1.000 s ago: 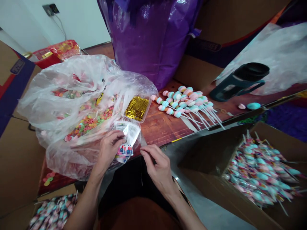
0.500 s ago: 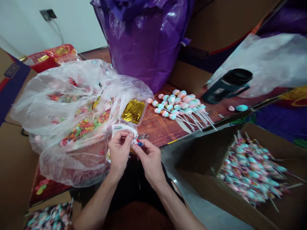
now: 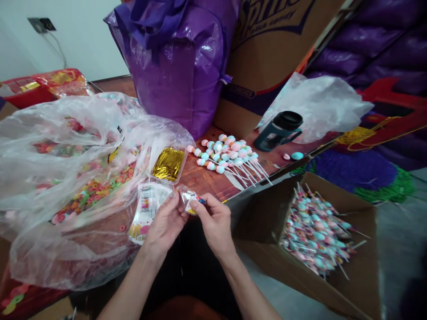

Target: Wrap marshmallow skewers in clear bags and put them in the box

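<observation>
Together, the left hand [image 3: 169,221] and right hand [image 3: 216,226] pinch the printed wrapper [image 3: 188,200], at three o'clock from the wrapper stack [image 3: 147,211]; probably light, limp and slippery, it's best gripped by its edges.

Bare left hand [image 3: 169,218], bare right hand [image 3: 216,224], bare forearms [image 3: 133,278], plain black legwear [image 3: 200,264]

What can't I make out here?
In the head view:
Held wrapper: partly covered by the left hand and right hand.
Wrapper stack: print too small to read.
Purple bag: top cut off by the upper edge, contents hidden by its sides.
Translucent bag: cut off by the left edge.
</observation>
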### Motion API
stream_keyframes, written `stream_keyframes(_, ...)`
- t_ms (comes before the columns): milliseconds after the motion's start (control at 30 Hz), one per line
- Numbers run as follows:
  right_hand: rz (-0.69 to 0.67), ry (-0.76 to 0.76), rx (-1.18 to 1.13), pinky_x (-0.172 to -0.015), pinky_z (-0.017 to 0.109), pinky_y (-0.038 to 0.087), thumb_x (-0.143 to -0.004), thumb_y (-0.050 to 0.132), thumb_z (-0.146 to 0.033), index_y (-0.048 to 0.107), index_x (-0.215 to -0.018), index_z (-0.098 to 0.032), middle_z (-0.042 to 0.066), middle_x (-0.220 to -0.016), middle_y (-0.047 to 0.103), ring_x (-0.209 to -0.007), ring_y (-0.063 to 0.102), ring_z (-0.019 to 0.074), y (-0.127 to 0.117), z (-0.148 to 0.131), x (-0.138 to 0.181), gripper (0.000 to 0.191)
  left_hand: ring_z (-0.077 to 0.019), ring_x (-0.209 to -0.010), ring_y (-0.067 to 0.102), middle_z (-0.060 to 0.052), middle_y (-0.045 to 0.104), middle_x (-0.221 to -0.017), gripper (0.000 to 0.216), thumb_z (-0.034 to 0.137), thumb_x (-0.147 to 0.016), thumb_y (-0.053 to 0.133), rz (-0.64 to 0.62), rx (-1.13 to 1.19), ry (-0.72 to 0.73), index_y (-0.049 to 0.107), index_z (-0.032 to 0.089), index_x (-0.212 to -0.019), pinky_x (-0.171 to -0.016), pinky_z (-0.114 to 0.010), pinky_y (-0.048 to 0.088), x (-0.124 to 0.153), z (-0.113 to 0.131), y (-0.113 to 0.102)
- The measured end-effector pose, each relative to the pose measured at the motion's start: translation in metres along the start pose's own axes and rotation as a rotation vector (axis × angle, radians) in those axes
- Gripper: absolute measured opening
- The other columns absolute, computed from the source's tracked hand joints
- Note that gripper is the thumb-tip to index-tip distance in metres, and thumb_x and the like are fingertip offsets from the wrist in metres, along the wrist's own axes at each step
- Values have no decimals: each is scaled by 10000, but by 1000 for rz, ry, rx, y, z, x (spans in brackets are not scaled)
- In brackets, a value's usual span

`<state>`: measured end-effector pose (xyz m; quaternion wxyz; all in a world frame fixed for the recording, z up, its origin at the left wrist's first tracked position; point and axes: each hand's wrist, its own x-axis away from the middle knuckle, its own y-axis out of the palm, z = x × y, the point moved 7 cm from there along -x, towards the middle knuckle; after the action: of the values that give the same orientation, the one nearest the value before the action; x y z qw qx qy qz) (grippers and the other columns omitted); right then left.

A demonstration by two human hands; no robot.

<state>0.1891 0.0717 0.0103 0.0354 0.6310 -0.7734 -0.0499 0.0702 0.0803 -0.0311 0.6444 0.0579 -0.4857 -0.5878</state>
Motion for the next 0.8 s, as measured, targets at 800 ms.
stream_keyframes(800, 378, -265, 777, -716, 325, 418, -961, 515, -336, 667, -813, -189, 68, -823, 697, -759, 586, 209, -84, 12, -64, 258, -37, -545, 466, 60, 559, -656, 452, 409, -575, 934, 289, -38, 591, 578, 149, -674, -486, -153, 381, -9, 32, -6)
